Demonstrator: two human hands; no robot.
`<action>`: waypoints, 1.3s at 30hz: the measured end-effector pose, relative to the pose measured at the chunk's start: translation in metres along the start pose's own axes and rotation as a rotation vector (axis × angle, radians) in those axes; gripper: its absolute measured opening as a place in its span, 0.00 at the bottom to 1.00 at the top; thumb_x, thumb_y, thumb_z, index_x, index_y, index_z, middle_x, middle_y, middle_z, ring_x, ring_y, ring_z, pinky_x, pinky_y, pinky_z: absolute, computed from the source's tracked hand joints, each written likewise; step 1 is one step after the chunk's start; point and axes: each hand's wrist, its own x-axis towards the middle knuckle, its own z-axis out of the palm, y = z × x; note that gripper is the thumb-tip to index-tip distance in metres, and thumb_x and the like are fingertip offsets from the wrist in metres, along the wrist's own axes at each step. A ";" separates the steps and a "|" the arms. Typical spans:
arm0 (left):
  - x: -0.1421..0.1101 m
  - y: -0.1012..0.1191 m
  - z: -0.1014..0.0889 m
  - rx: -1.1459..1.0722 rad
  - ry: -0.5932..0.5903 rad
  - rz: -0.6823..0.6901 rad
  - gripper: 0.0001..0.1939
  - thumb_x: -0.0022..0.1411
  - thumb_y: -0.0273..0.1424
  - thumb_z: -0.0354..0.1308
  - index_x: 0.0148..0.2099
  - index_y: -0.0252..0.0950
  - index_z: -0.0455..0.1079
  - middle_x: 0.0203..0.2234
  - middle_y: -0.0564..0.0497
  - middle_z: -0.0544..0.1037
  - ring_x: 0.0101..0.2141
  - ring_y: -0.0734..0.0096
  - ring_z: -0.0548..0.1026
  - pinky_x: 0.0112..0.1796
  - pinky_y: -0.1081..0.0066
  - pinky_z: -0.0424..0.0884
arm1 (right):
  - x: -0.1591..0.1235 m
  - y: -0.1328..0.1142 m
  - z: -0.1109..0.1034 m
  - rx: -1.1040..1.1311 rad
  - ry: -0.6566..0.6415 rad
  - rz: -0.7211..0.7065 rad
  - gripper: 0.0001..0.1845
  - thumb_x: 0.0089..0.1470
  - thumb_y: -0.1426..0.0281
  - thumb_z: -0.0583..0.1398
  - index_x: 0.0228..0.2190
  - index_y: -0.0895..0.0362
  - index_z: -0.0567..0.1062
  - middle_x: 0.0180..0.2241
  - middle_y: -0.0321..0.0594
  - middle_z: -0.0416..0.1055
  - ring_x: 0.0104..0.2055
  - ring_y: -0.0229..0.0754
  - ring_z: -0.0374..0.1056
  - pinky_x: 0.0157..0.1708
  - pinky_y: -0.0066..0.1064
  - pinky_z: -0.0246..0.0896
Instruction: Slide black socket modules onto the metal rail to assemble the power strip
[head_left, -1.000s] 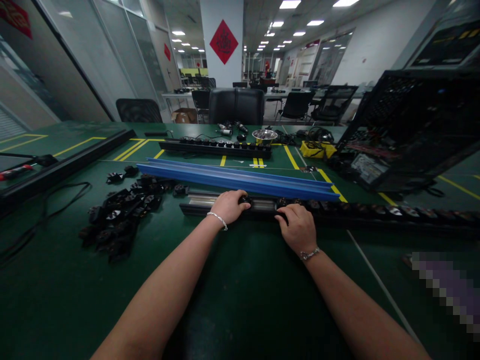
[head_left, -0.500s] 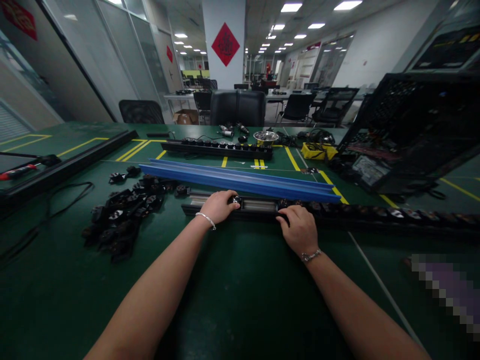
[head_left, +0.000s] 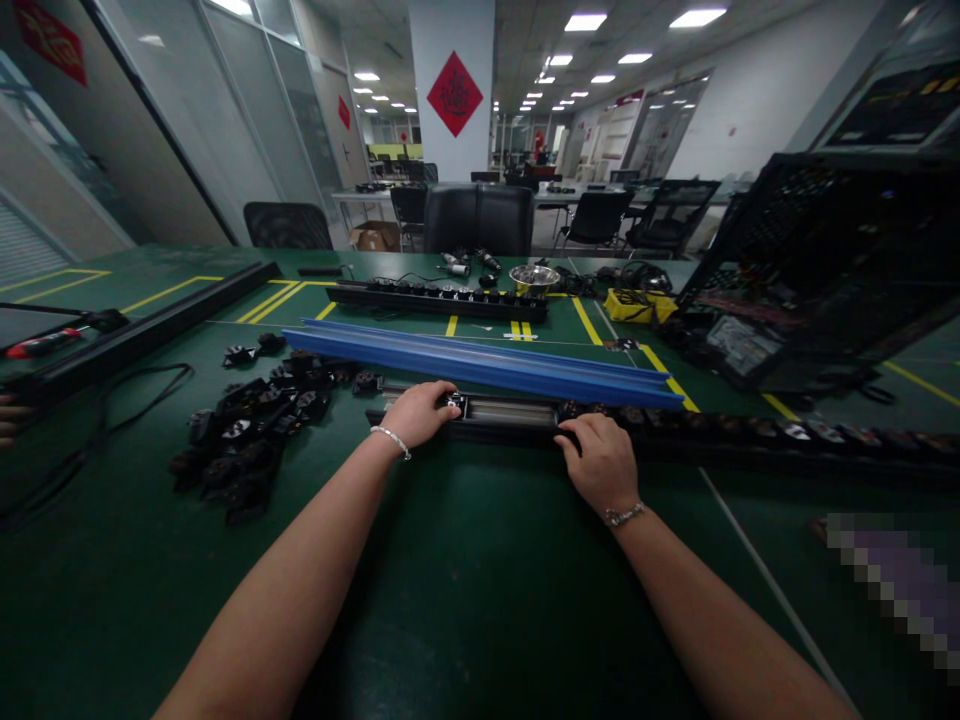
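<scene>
A long black channel rail [head_left: 511, 412] with a bare silvery stretch lies across the green table in front of me. My left hand [head_left: 417, 412] is closed on a small black socket-like module [head_left: 455, 400] set in the rail. Over to the right, my right hand [head_left: 601, 455] curls its thumb and fingers on the rail's near edge, beside the end of a row of black modules [head_left: 750, 425]. A heap of loose black modules [head_left: 251, 420] lies left of the rail. Just behind the rail, a blue channel [head_left: 480, 362] stretches almost parallel to it.
At the far left edge, another person's hand [head_left: 9, 418] shows beside a black rail [head_left: 150, 325] and a red-handled tool [head_left: 45, 343]. A filled rail [head_left: 435, 302], a metal bowl [head_left: 534, 278] and a yellow box [head_left: 637, 305] stand farther back. A dark open case [head_left: 840, 270] rises at right.
My left hand has slid left along the rail with the module, widening the bare stretch. My right hand stays put. Another person's hand has appeared at the left edge.
</scene>
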 end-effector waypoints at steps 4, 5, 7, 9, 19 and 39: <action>0.000 0.000 0.000 -0.008 -0.003 -0.003 0.20 0.58 0.37 0.54 0.51 0.38 0.67 0.48 0.45 0.74 0.49 0.60 0.71 0.49 0.63 0.65 | 0.000 0.000 0.000 0.007 -0.009 0.006 0.06 0.53 0.69 0.57 0.32 0.57 0.73 0.34 0.43 0.70 0.39 0.43 0.62 0.38 0.35 0.53; -0.001 0.000 -0.001 -0.008 -0.006 -0.006 0.20 0.58 0.37 0.54 0.52 0.38 0.67 0.48 0.45 0.74 0.49 0.60 0.71 0.49 0.63 0.65 | 0.000 0.000 0.000 0.007 -0.010 0.005 0.06 0.53 0.69 0.57 0.32 0.57 0.73 0.34 0.43 0.70 0.39 0.43 0.62 0.39 0.35 0.53; -0.001 -0.002 -0.001 -0.003 -0.010 -0.012 0.20 0.58 0.37 0.53 0.52 0.38 0.67 0.48 0.46 0.74 0.49 0.60 0.71 0.50 0.63 0.65 | 0.000 0.001 0.001 0.006 -0.008 0.000 0.06 0.53 0.69 0.57 0.32 0.57 0.73 0.34 0.43 0.70 0.39 0.43 0.62 0.39 0.35 0.54; -0.002 -0.006 -0.002 0.004 -0.005 -0.021 0.20 0.57 0.37 0.54 0.52 0.39 0.67 0.48 0.46 0.74 0.49 0.61 0.71 0.50 0.64 0.65 | -0.001 0.001 0.001 0.005 -0.002 -0.006 0.06 0.53 0.69 0.57 0.32 0.57 0.73 0.34 0.43 0.70 0.39 0.43 0.62 0.39 0.35 0.54; -0.007 -0.023 -0.009 0.010 -0.003 -0.063 0.20 0.57 0.38 0.53 0.52 0.41 0.67 0.49 0.49 0.74 0.50 0.64 0.70 0.51 0.66 0.64 | -0.001 0.001 0.000 0.002 -0.002 -0.009 0.06 0.53 0.69 0.57 0.32 0.57 0.73 0.34 0.43 0.70 0.39 0.43 0.62 0.38 0.35 0.53; -0.019 -0.043 -0.030 0.002 0.000 -0.129 0.22 0.55 0.38 0.53 0.52 0.41 0.67 0.50 0.49 0.74 0.49 0.64 0.71 0.50 0.66 0.65 | 0.000 0.000 -0.001 -0.009 -0.002 -0.018 0.06 0.53 0.69 0.57 0.32 0.57 0.73 0.34 0.43 0.70 0.39 0.43 0.62 0.39 0.34 0.54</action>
